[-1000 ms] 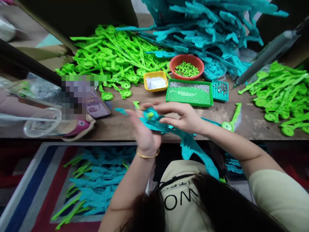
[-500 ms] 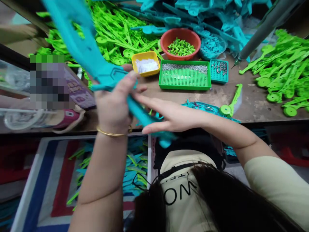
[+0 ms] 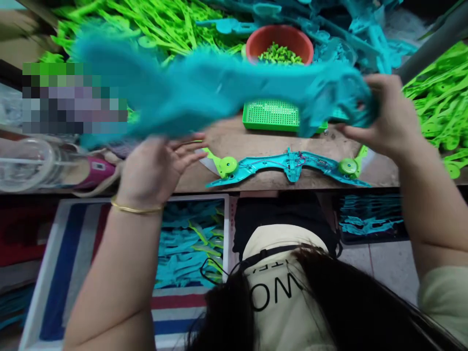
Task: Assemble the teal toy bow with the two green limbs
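A large turquoise plastic shell (image 3: 234, 85), blurred by motion, is raised over the bench and spans most of the view. My right hand (image 3: 393, 114) grips its right end, thumb below. Under its left part is my left hand (image 3: 153, 168), fingers spread and stretched out; whether it touches the shell cannot be made out. Below, near the bench edge, lies a bow-shaped turquoise toy frame (image 3: 263, 163) with thin wires inside. A green round-based arm (image 3: 228, 166) sits at its left end and another green arm (image 3: 348, 166) at its right.
Behind the shell stand a red bowl (image 3: 252, 46) of small green pieces and a green perforated tray (image 3: 270, 124), partly hidden. Green plastic arms are heaped at left (image 3: 183, 24) and right (image 3: 438, 87). A clear cup (image 3: 25, 165) lies at left. Below is a box (image 3: 226, 234) of parts.
The shell has swung from a steep slant to nearly level. My right hand has moved right to grip its end, and my left hand has lowered leftward with fingers spread. The toy frame is uncovered.
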Available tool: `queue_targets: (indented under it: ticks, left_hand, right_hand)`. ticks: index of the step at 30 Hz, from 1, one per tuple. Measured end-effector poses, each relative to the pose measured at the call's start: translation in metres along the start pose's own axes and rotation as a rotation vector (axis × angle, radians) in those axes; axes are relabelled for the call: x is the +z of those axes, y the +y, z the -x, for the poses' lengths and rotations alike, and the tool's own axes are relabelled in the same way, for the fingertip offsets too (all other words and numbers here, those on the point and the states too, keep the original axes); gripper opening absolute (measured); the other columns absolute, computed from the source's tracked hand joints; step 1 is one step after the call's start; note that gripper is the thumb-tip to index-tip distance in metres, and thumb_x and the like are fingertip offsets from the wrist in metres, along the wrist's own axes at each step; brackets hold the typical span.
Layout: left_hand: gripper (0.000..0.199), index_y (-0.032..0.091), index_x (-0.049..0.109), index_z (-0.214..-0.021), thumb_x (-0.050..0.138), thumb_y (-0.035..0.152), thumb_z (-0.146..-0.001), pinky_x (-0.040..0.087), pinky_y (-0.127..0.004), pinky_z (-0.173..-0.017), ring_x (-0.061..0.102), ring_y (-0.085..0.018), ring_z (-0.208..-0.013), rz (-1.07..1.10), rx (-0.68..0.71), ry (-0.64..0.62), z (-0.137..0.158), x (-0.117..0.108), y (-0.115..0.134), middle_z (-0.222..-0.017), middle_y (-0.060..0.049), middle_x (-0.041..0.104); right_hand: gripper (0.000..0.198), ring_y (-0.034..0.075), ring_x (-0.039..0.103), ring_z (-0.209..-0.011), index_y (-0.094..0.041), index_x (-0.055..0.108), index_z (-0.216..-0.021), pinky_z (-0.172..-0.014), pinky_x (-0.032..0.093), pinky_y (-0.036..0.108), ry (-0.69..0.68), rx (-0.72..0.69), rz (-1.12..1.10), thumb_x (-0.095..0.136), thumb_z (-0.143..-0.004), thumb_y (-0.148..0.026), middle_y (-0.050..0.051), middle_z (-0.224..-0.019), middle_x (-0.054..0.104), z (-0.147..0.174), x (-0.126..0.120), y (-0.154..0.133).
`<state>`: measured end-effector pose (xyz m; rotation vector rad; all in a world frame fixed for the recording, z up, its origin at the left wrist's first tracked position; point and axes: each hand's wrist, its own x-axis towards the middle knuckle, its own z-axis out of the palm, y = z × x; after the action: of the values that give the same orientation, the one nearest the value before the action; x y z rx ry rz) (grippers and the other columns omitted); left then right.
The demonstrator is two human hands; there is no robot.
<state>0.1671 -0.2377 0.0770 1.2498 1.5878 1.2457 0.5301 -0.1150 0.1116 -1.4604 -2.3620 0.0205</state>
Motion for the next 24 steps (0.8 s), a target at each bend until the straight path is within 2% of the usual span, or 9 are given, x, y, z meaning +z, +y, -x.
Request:
queue_targets:
  ticks: [1, 2, 4, 6, 11, 14, 17, 21, 24]
  left_hand:
    - [0.046, 0.017, 0.063, -0.103, 0.053, 0.058, -0.083, 0.052, -0.050, -0.093, 0.064, -0.025, -0.101, -0.134, 0.040, 0.085, -0.003, 0.000, -0.015, -0.108, -0.011, 0.068]
    - [0.043, 0.017, 0.064, -0.103, 0.059, 0.053, -0.080, 0.048, -0.049, -0.099, 0.062, -0.025, -0.106, -0.325, 0.090, 0.093, -0.004, 0.002, -0.029, -0.110, -0.011, 0.068]
    - [0.041, 0.018, 0.064, -0.105, 0.062, 0.049, -0.079, 0.040, -0.046, -0.105, 0.058, -0.026, -0.114, -0.595, 0.184, 0.009, -0.003, 0.010, -0.054, -0.114, -0.011, 0.067]
    - [0.041, 0.019, 0.063, -0.109, 0.060, 0.048, -0.080, 0.036, -0.046, -0.107, 0.054, -0.027, -0.119, -0.732, 0.231, -0.077, 0.001, 0.022, -0.068, -0.117, -0.010, 0.066]
    - [0.037, 0.020, 0.061, -0.110, 0.057, 0.045, -0.083, 0.032, -0.047, -0.106, 0.052, -0.029, -0.122, -0.828, 0.210, -0.066, 0.006, 0.037, -0.074, -0.117, -0.010, 0.066]
    - [0.034, 0.021, 0.061, -0.109, 0.055, 0.043, -0.083, 0.030, -0.048, -0.107, 0.053, -0.028, -0.121, -0.828, 0.193, -0.079, 0.007, 0.036, -0.072, -0.115, -0.009, 0.066]
    - [0.034, 0.021, 0.062, -0.110, 0.055, 0.041, -0.083, 0.028, -0.051, -0.109, 0.053, -0.028, -0.122, -0.810, 0.167, -0.080, 0.008, 0.032, -0.071, -0.118, -0.009, 0.065]
    - [0.038, 0.016, 0.063, -0.111, 0.055, 0.040, -0.082, 0.038, -0.043, -0.107, 0.055, -0.026, -0.120, -0.727, 0.229, -0.151, 0.006, 0.025, -0.072, -0.118, -0.011, 0.066]
    - [0.037, 0.016, 0.064, -0.109, 0.055, 0.038, -0.081, 0.040, -0.042, -0.108, 0.057, -0.025, -0.118, -0.725, 0.257, -0.190, 0.003, 0.021, -0.072, -0.115, -0.010, 0.067]
  right_hand:
    - [0.080, 0.032, 0.067, -0.097, -0.021, 0.045, -0.135, -0.082, 0.052, 0.046, -0.007, 0.156, 0.031, 0.073, -0.068, -0.055, 0.014, -0.117, 0.066, 0.011, -0.006, 0.017]
    - [0.075, 0.033, 0.066, -0.098, -0.020, 0.049, -0.132, -0.083, 0.051, 0.046, -0.040, 0.266, 0.070, 0.070, -0.070, -0.056, 0.015, -0.115, 0.067, 0.022, -0.012, 0.033]
    - [0.065, 0.033, 0.067, -0.094, -0.022, 0.056, -0.125, -0.080, 0.051, 0.044, -0.213, 0.402, 0.098, 0.066, -0.072, -0.059, 0.013, -0.107, 0.070, 0.044, -0.017, 0.058]
    - [0.064, 0.033, 0.067, -0.096, -0.024, 0.058, -0.123, -0.080, 0.051, 0.043, -0.340, 0.481, 0.089, 0.064, -0.072, -0.061, 0.012, -0.108, 0.070, 0.062, -0.016, 0.073]
    - [0.072, 0.032, 0.061, -0.115, -0.028, 0.053, -0.131, -0.095, 0.048, 0.041, -0.494, 0.441, -0.037, 0.067, -0.069, -0.060, 0.009, -0.129, 0.063, 0.081, 0.005, 0.082]
    - [0.073, 0.032, 0.061, -0.115, -0.029, 0.052, -0.132, -0.096, 0.047, 0.041, -0.536, 0.451, -0.058, 0.068, -0.068, -0.060, 0.008, -0.129, 0.063, 0.076, 0.015, 0.080]
    - [0.070, 0.033, 0.063, -0.110, -0.028, 0.054, -0.130, -0.092, 0.048, 0.042, -0.519, 0.498, -0.030, 0.067, -0.069, -0.061, 0.009, -0.124, 0.066, 0.067, 0.020, 0.078]
    - [0.066, 0.031, 0.063, -0.108, -0.029, 0.055, -0.130, -0.090, 0.049, 0.040, -0.463, 0.504, -0.027, 0.065, -0.071, -0.059, 0.008, -0.121, 0.067, 0.057, 0.024, 0.080]
    - [0.068, 0.032, 0.062, -0.110, -0.028, 0.055, -0.131, -0.091, 0.047, 0.040, -0.444, 0.470, -0.021, 0.067, -0.070, -0.058, 0.009, -0.123, 0.066, 0.054, 0.030, 0.083]
